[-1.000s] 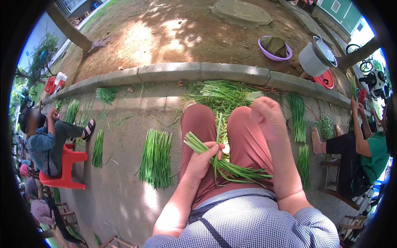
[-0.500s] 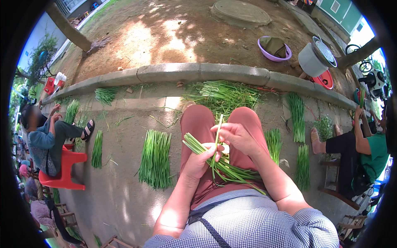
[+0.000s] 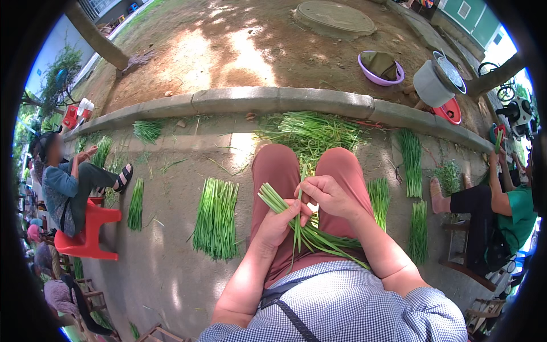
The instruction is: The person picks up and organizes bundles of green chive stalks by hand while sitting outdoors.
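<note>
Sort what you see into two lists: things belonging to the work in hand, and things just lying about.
Belonging:
left hand, gripping a bundle of long thin green stalks
right hand, pinching a stalk
probably the loose green heap by the grey kerb
probably the neat green pile at left

Lying about:
round purple basin
grey cylindrical container
shallow red basin
round grey ground cover
</note>
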The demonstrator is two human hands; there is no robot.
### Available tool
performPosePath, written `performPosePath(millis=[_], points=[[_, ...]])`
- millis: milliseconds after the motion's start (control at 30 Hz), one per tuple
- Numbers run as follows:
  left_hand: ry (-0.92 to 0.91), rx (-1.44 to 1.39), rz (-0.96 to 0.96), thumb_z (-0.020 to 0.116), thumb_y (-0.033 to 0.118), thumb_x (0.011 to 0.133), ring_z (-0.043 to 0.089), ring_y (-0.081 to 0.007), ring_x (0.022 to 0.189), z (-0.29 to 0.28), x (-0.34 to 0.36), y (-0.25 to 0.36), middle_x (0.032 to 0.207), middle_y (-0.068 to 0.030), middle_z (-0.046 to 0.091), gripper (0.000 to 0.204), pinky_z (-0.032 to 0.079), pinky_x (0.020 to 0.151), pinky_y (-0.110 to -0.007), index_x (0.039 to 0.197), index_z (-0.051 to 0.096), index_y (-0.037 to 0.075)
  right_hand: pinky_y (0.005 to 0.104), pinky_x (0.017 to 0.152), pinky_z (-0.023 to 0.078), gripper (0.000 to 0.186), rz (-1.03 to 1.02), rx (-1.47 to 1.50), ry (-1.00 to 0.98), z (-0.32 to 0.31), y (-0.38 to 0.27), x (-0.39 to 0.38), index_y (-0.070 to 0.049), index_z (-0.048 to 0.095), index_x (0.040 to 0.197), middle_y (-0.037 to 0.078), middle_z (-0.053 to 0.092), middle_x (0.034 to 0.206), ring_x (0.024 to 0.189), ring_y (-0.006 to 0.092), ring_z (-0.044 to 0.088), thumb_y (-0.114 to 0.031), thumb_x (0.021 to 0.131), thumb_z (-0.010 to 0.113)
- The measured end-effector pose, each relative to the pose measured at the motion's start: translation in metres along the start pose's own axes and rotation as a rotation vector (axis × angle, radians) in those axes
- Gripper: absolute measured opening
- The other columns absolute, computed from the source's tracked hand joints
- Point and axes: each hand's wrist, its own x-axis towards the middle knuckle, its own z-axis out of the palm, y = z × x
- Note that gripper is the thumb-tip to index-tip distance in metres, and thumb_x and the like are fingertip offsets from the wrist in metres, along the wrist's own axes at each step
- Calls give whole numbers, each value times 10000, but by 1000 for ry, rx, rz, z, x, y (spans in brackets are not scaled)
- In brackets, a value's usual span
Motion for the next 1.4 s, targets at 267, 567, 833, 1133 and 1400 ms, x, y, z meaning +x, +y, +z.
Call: performPosePath(millis=[267,567,833,1133,1400], points=[[45,-43,-35,479,281,956,509,-101,631,5,-4,8,686,-35,561,343,419,603,-224,890,638,-15,246,547,436,167,-106,-367,216,-19,1,1,14,634,813,9,605,681,625,69,538,-129,881,582],[115,25,7,573,217,912,534,-94,656,9,3,-2,696,-24,577,221,416,597,-224,836,629,18,265,488,422,214,-85,-425,75,3,-20,-6,0,602,717,43,586,578,532,94,552,-132,884,572],[112,42,-40,570,215,914,544,-104,647,9,0,3,694,-29,583,217,440,616,-220,838,620,18,243,545,398,173,-104,-407,223,-30,-4,-2,10,594,816,-3,535,682,616,53,487,-144,891,565],[119,131,-40,582,219,906,574,-128,679,10,2,0,720,-37,588,198,466,619,-241,882,598,23,226,650,495,300,-99,-323,211,7,-5,6,-29,566,1187,77,652,843,746,75,606,-87,893,558],[64,102,28,648,192,851,597,-159,779,9,5,2,958,-55,576,394,489,668,-288,1171,474,40,345,818,499,311,-464,-559,86,27,-14,21,-47,557,1198,147,619,1090,981,279,620,-108,895,524]])
